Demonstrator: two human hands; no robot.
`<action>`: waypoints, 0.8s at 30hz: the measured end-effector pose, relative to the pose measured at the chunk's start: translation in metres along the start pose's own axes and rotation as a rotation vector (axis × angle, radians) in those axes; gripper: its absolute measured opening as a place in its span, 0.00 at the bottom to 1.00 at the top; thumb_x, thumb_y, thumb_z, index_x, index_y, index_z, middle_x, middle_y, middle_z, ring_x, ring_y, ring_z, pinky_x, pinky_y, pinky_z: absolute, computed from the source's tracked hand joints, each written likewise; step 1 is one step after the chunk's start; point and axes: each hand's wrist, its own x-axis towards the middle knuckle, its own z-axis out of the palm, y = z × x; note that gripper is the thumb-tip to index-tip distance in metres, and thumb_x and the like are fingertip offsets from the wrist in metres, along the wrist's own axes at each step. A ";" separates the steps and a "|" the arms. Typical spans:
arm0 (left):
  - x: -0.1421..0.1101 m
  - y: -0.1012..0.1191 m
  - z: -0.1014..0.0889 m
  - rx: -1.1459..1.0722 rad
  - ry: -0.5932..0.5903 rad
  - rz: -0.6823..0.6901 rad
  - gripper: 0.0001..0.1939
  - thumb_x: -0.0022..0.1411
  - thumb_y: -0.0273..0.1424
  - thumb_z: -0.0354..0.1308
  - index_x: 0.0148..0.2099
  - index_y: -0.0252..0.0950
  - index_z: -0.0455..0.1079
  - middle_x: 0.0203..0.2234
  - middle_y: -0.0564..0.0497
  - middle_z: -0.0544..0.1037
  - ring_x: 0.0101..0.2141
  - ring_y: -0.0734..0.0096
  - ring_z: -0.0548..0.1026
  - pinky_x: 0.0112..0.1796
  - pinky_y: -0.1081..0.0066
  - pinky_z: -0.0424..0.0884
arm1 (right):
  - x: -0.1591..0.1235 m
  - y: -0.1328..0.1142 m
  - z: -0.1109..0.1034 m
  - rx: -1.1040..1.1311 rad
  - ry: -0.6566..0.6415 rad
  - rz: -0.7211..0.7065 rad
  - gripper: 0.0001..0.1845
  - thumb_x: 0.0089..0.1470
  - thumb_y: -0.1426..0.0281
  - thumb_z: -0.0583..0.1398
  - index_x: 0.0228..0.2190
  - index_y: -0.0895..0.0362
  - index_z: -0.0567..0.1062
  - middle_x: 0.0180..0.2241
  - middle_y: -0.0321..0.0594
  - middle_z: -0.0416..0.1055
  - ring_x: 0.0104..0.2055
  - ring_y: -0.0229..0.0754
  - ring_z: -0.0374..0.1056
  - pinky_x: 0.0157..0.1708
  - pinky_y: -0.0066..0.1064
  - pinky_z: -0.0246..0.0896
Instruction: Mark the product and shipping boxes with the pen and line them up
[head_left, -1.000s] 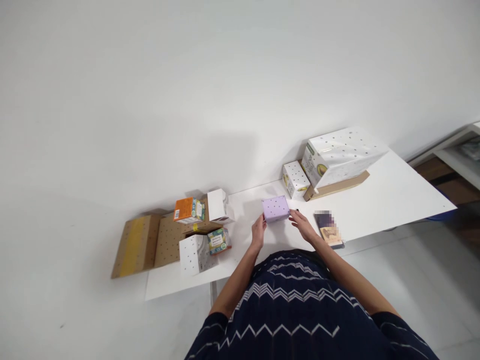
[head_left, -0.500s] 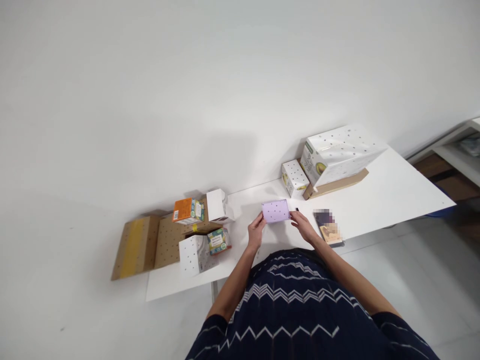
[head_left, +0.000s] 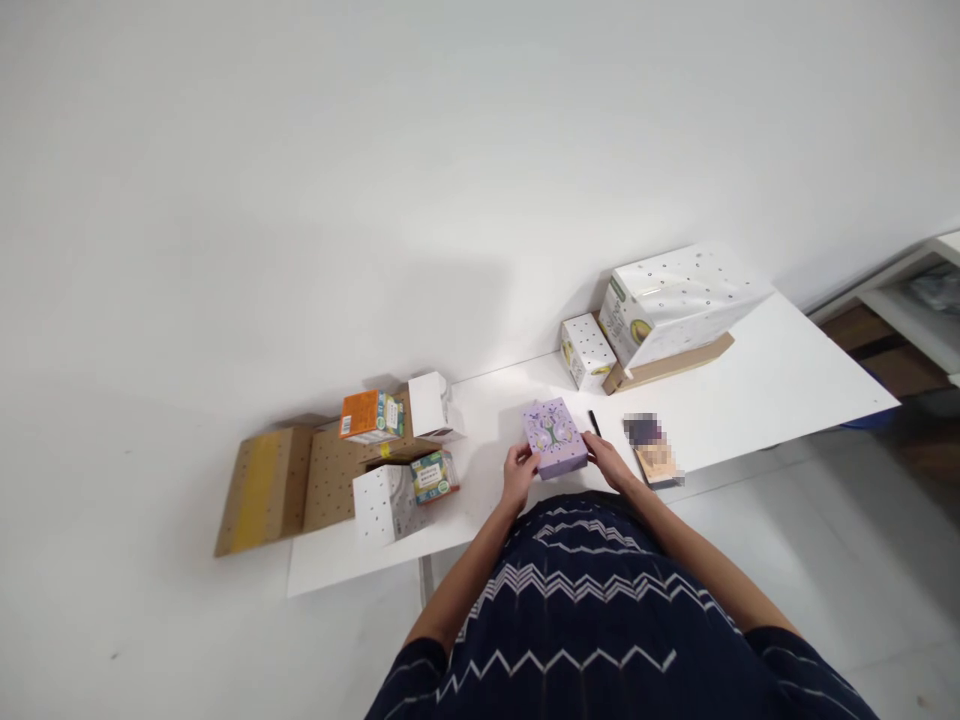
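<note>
Between my two hands is a purple box (head_left: 555, 436) with a printed design on its upper face and small dark marks along it. My left hand (head_left: 519, 474) grips its left side near the front corner. On the opposite side, my right hand (head_left: 606, 460) has its fingertips against the box's right edge. A thin black pen-like stick (head_left: 594, 423) lies on the white table (head_left: 487, 420) just beyond my right hand. Right of that hand is a dark and tan item (head_left: 654, 450), partly blurred out.
Left on the table, an open cardboard box (head_left: 330, 480) stands among an orange box (head_left: 372, 415), a green-labelled box (head_left: 433, 477) and white boxes (head_left: 431, 405). At the back right are a large white carton (head_left: 675, 300) and a smaller white box (head_left: 587, 350). A wall rises behind.
The purple box has been turned from a plain dotted side to its printed face and sits slightly nearer my body. More of the black stick now shows.
</note>
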 end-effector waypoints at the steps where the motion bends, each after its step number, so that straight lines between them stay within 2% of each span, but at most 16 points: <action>1: 0.005 -0.002 0.000 0.032 0.004 0.027 0.21 0.45 0.37 0.66 0.40 0.34 0.67 0.41 0.43 0.75 0.41 0.62 0.75 0.40 0.61 0.73 | 0.003 -0.001 0.002 -0.018 -0.010 -0.006 0.24 0.51 0.50 0.54 0.39 0.53 0.77 0.45 0.42 0.74 0.47 0.46 0.68 0.45 0.36 0.63; 3: 0.015 -0.006 0.001 0.081 0.004 0.079 0.19 0.46 0.34 0.65 0.41 0.34 0.67 0.41 0.43 0.76 0.42 0.63 0.75 0.44 0.61 0.71 | 0.010 -0.005 0.005 -0.075 -0.019 -0.006 0.24 0.52 0.51 0.53 0.40 0.53 0.76 0.44 0.41 0.75 0.46 0.45 0.68 0.45 0.37 0.63; 5: 0.024 -0.007 0.000 0.114 -0.002 0.116 0.18 0.48 0.31 0.63 0.42 0.34 0.66 0.43 0.42 0.75 0.44 0.64 0.75 0.46 0.61 0.70 | 0.017 -0.009 0.005 -0.227 0.002 -0.009 0.24 0.53 0.52 0.52 0.40 0.53 0.76 0.43 0.41 0.75 0.45 0.46 0.69 0.44 0.38 0.63; 8: 0.029 -0.010 -0.003 0.184 -0.003 0.158 0.18 0.51 0.29 0.61 0.46 0.34 0.66 0.45 0.42 0.74 0.44 0.64 0.74 0.46 0.60 0.71 | 0.022 -0.014 -0.001 -0.511 0.116 -0.020 0.21 0.54 0.55 0.51 0.37 0.54 0.76 0.40 0.44 0.76 0.45 0.48 0.69 0.44 0.38 0.62; 10: 0.026 -0.010 -0.005 0.233 0.020 0.182 0.20 0.51 0.29 0.60 0.48 0.35 0.66 0.47 0.41 0.72 0.45 0.61 0.73 0.47 0.57 0.70 | 0.022 -0.015 -0.010 -0.627 0.223 0.000 0.18 0.54 0.58 0.53 0.36 0.56 0.74 0.40 0.49 0.74 0.48 0.53 0.68 0.47 0.42 0.59; 11: 0.024 -0.010 -0.005 0.296 0.032 0.228 0.20 0.51 0.29 0.60 0.49 0.35 0.66 0.48 0.41 0.71 0.47 0.60 0.71 0.49 0.56 0.68 | 0.021 -0.014 -0.014 -0.662 0.267 0.020 0.16 0.52 0.59 0.55 0.36 0.58 0.73 0.40 0.53 0.74 0.49 0.56 0.67 0.49 0.45 0.57; 13: 0.019 -0.007 -0.003 0.524 0.035 0.409 0.20 0.53 0.29 0.59 0.49 0.36 0.68 0.50 0.41 0.68 0.52 0.57 0.66 0.54 0.54 0.63 | 0.019 -0.010 -0.021 -0.733 0.326 0.069 0.14 0.48 0.64 0.59 0.35 0.59 0.72 0.39 0.58 0.73 0.51 0.61 0.65 0.50 0.50 0.53; 15: 0.016 -0.003 0.003 0.823 -0.029 0.634 0.17 0.55 0.30 0.57 0.49 0.37 0.70 0.51 0.41 0.67 0.56 0.56 0.62 0.57 0.55 0.58 | 0.018 -0.006 -0.025 -0.779 0.343 0.116 0.11 0.43 0.68 0.62 0.32 0.59 0.71 0.36 0.59 0.73 0.50 0.63 0.66 0.49 0.53 0.54; 17: 0.016 0.001 0.012 1.053 -0.137 0.768 0.16 0.57 0.32 0.56 0.49 0.38 0.71 0.52 0.42 0.68 0.57 0.55 0.60 0.59 0.54 0.55 | 0.017 -0.004 -0.026 -0.798 0.336 0.137 0.07 0.41 0.71 0.62 0.26 0.58 0.70 0.32 0.56 0.74 0.47 0.61 0.68 0.47 0.51 0.56; 21: 0.018 0.004 0.029 1.303 -0.329 0.812 0.27 0.57 0.40 0.58 0.58 0.41 0.65 0.58 0.42 0.64 0.61 0.49 0.54 0.61 0.46 0.46 | 0.013 -0.012 -0.024 -0.769 0.311 0.069 0.06 0.41 0.72 0.60 0.21 0.55 0.66 0.23 0.48 0.72 0.39 0.56 0.72 0.41 0.44 0.61; 24: 0.019 0.001 0.033 1.416 -0.400 0.816 0.35 0.56 0.43 0.59 0.64 0.42 0.57 0.63 0.42 0.57 0.63 0.44 0.48 0.60 0.40 0.41 | 0.005 -0.028 -0.021 -0.693 0.304 -0.026 0.04 0.47 0.67 0.56 0.25 0.54 0.66 0.22 0.41 0.72 0.29 0.47 0.72 0.32 0.36 0.64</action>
